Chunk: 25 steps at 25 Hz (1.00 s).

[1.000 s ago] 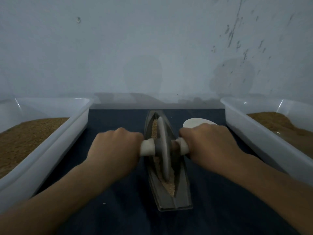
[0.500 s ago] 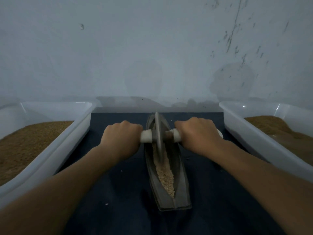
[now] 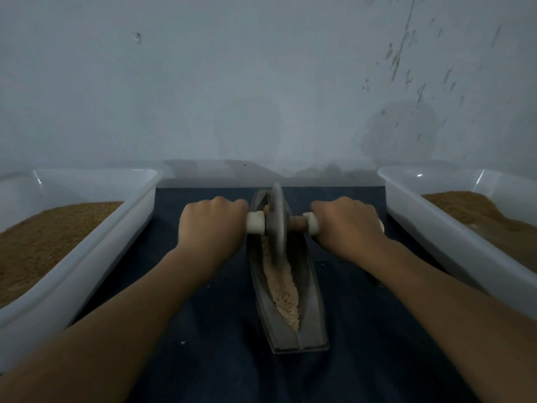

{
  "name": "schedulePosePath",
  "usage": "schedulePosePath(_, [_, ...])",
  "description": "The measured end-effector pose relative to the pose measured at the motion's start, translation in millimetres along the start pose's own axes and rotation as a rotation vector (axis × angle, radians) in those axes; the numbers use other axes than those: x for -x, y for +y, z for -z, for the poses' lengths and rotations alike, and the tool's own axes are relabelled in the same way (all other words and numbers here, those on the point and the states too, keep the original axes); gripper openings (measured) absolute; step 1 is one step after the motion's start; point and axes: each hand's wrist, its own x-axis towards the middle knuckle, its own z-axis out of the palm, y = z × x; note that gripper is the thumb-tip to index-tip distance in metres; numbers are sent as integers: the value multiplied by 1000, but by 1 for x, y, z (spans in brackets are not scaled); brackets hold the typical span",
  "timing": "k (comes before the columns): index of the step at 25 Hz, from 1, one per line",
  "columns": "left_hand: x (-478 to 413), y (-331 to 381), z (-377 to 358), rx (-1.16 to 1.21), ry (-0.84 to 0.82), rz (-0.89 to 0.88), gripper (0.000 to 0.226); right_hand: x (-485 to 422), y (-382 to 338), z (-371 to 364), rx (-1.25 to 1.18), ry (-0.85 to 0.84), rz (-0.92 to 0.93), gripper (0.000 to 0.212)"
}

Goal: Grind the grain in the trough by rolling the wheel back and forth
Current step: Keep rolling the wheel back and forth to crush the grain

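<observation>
The trough (image 3: 315, 301), a grey boat-shaped block with a tapering groove, is laid mid-tabletop with its long axis running from the person towards the wall (image 3: 261, 82). Pale, coarse grain (image 3: 286, 292) is spread along the groove. The wheel (image 3: 277, 225), a thin grey disc, is stood on edge at the far end, its axle (image 3: 297, 223) crosswise. The white grips are held by the left hand (image 3: 210, 228) and right hand (image 3: 348, 228), fingers (image 3: 322, 205) curled round them. The tabletop (image 3: 203, 344) is dark blue and matt. A translucent left bin (image 3: 116, 237) and right bin (image 3: 436, 228) of brown meal are set alongside. The wall is pale and stained.
</observation>
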Motion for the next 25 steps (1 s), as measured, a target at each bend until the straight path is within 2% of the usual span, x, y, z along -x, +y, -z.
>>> schedulePosePath(2, [-17, -1, 2, 37, -84, 6, 3, -14, 1, -3, -8, -22, -40, 25])
schedulePosePath(4, [-6, -5, 5, 53, -83, -35, 6, -1, 4, 4, 9, -22, 18, 29])
schedulePosePath(8, [54, -13, 16, 59, 111, -131, 52, 49, 12, 21, 102, 224, 233, 42])
schedulePosePath(10, [56, -14, 14, 77, 131, -140, 56, 53, 12, 24, 116, 230, 243, 46])
schedulePosePath(12, [44, -9, 9, 19, 20, -90, 47, 39, 6, 16, 111, 169, 178, 45])
schedulePosePath(15, [-5, -3, -4, 14, -42, -38, 10, -2, -1, -5, 31, 52, -6, 30])
schedulePosePath(17, [-30, -3, -1, 24, -134, -33, 9, -19, -1, -10, -21, 7, -71, 23])
schedulePosePath(19, [-26, -5, 4, 51, -164, -44, 9, -14, 2, -7, -3, 5, -41, 25])
schedulePosePath(21, [6, -8, 7, 50, -62, -93, 14, 13, 5, 0, 69, 61, 61, 34])
schedulePosePath(23, [38, -10, 16, 26, 88, -192, 41, 43, 8, 10, 131, 191, 140, 35])
schedulePosePath(25, [39, -11, 25, 7, 147, -201, 51, 51, 11, 13, 115, 190, 147, 33])
